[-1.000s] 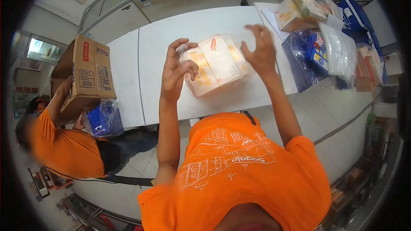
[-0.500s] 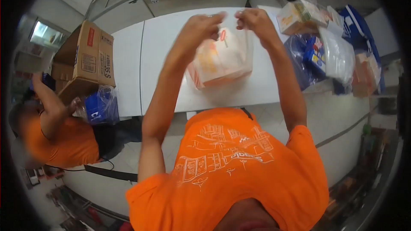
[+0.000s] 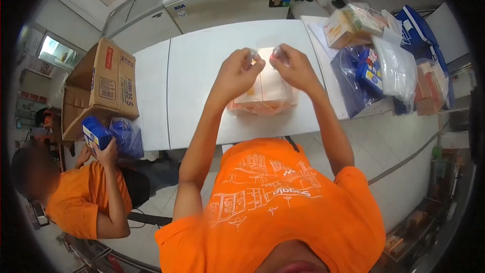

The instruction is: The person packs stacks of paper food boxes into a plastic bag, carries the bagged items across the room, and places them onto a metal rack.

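On the white table point(image 3: 197, 76) in front of me stands a pale, orange-tinted box point(image 3: 262, 90) inside a clear plastic bag point(image 3: 265, 108). My left hand point(image 3: 238, 74) is closed in a pinch on the bag's upper part, above the box's left side. Opposite it, my right hand point(image 3: 294, 68) pinches the bag on the right. Both sets of fingertips point inward, a small gap apart. The far side of the box is partly hidden behind my hands.
A cardboard carton point(image 3: 108, 78) lies open at the left; beside it a person point(image 3: 91, 192) holds a blue pack point(image 3: 97, 132). On the right are a bagged box point(image 3: 353, 23), clear plastic bags point(image 3: 396, 68) and a blue bag point(image 3: 422, 30). A chest freezer point(image 3: 227, 0) stands behind.
Both my hands have come lower and nearer to me, down onto the bag around the box. The person at left now lifts a blue pack in front of the carton.
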The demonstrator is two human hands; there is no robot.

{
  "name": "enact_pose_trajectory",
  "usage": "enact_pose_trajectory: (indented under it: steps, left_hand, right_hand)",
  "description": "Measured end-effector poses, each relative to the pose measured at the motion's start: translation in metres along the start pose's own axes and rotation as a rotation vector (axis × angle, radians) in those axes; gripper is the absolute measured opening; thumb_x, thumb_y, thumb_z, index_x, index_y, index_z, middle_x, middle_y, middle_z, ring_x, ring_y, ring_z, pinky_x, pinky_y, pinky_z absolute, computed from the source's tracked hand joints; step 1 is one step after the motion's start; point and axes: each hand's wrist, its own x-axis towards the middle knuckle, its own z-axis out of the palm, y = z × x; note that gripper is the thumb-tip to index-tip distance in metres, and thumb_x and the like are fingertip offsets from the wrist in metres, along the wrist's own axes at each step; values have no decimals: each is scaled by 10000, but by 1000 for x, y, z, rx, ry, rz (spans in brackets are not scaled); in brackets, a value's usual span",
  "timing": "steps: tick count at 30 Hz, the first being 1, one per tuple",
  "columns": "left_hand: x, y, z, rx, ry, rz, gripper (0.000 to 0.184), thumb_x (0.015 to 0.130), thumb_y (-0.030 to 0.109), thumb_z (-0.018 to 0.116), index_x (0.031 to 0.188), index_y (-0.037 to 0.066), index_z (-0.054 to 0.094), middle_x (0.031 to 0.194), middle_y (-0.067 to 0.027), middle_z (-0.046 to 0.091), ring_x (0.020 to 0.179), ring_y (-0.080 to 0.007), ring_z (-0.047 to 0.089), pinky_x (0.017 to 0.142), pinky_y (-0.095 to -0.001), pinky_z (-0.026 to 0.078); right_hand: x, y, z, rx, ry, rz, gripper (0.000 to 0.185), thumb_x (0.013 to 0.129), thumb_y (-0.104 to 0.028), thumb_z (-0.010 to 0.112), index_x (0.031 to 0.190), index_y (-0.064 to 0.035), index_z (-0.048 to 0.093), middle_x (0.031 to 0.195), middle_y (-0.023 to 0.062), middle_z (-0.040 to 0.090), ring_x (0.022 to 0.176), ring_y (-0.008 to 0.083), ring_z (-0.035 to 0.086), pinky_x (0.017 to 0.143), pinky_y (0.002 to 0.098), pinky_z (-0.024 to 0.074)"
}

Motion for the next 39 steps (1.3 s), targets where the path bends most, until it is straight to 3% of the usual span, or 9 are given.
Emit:
enact_pose_trajectory:
  steps: [4,7,11,16,19,25,31,34,39]
  left_hand:
    - [-7,-2,4,526,298,591,191,910,162,551,1048,39,601,1132,-201,537,1087,-329,517,949,-354,400]
    - [0,-26,31,-214,-67,365,213,938,100,490,1133,46,557,1148,-200,537,1126,-337,510,970,-380,394]
    - [-3,-73,79,-272,-5,244,297,979,72,425,1265,33,494,917,-162,604,910,-329,610,851,-365,467]
    - [3,-92,74,-425,-103,43,386,940,-23,387,1314,23,473,894,-55,612,821,-129,565,761,-254,459]
    - [17,-102,82,-436,-180,180,381,980,114,409,1349,31,451,1009,-56,581,978,-170,568,877,-291,434]
    - [20,-77,72,-439,-218,-90,675,982,187,487,1513,28,101,907,-50,582,876,-144,559,833,-273,436]
    - [34,-79,55,-481,-338,-178,826,949,202,570,1527,36,4,774,-27,576,750,-115,543,744,-255,456]
    - [40,-81,51,-524,-355,-191,878,952,127,590,1539,136,-62,784,-36,573,715,-102,522,642,-223,446]
    - [39,-76,48,-526,-371,-119,843,936,112,613,1542,104,26,873,-63,620,818,-142,575,728,-261,488]
  right_hand:
    - [-11,0,-4,-257,232,-341,161,847,-188,615,927,-51,645,1227,153,558,1106,337,534,920,398,428]
    - [-3,27,16,113,198,-377,199,891,-173,551,1010,-53,657,1264,149,541,1143,311,532,957,401,419]
    - [-11,44,49,652,-4,39,266,979,-114,408,1170,-29,574,1308,90,532,1107,189,552,961,300,417]
    - [-7,61,66,426,135,-227,432,883,81,402,1259,-32,583,1028,35,524,916,109,530,834,241,450]
    - [-4,69,73,592,45,-53,474,842,114,381,1260,0,574,1040,46,563,847,103,554,758,231,484]
    - [10,91,76,741,162,74,340,804,146,448,1078,47,625,964,110,654,703,119,631,599,238,513]
    - [9,93,68,609,26,124,212,836,101,530,1004,43,646,902,89,663,767,142,657,636,253,533]
    - [8,97,65,514,-10,-35,181,868,51,556,1027,52,644,931,75,659,806,142,653,712,262,534]
    - [-2,81,62,742,-74,29,172,918,-32,572,1043,52,655,990,57,628,828,143,631,791,276,513]
